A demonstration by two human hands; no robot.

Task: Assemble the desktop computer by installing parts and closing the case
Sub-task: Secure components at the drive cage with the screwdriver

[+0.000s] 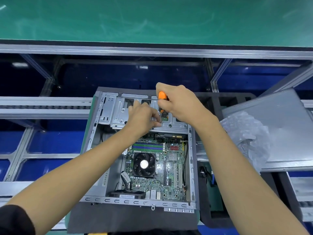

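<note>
The open grey metal desktop computer case [192, 167] lies on its side on a dark grey foam mat [118, 219], which sits on the work surface of silver aluminium rails and blue panels [50, 143]. Its side panel is off, exposing the green motherboard [171, 168] with the black round-bladed cooler fan [144, 164] near its centre and a row of green and blue memory slots [147, 147] above the fan.

At the far end of the case sits the silver sheet-metal drive cage [118, 112]. Both hands work on it. The right hand [179, 102] has its grip wrapped around the orange handle of a screwdriver [162, 95], held upright with the shaft pointing down at the cage. The left hand [144, 116] has a narrow grip, thumb and fingertips pinching the lower shaft near the tip just above the cage plate. Whether a screw is there, I cannot tell.

To the right of the case lies a flat grey metal side panel [288, 129], tilted, with crumpled clear plastic wrap [245, 136] resting against its left edge. A black foam tray [220, 216] lies beside the case.

White barcode labels [126, 196] appear on the case's inner wall and near the board's lower edge; their printing is too small to read.
</note>
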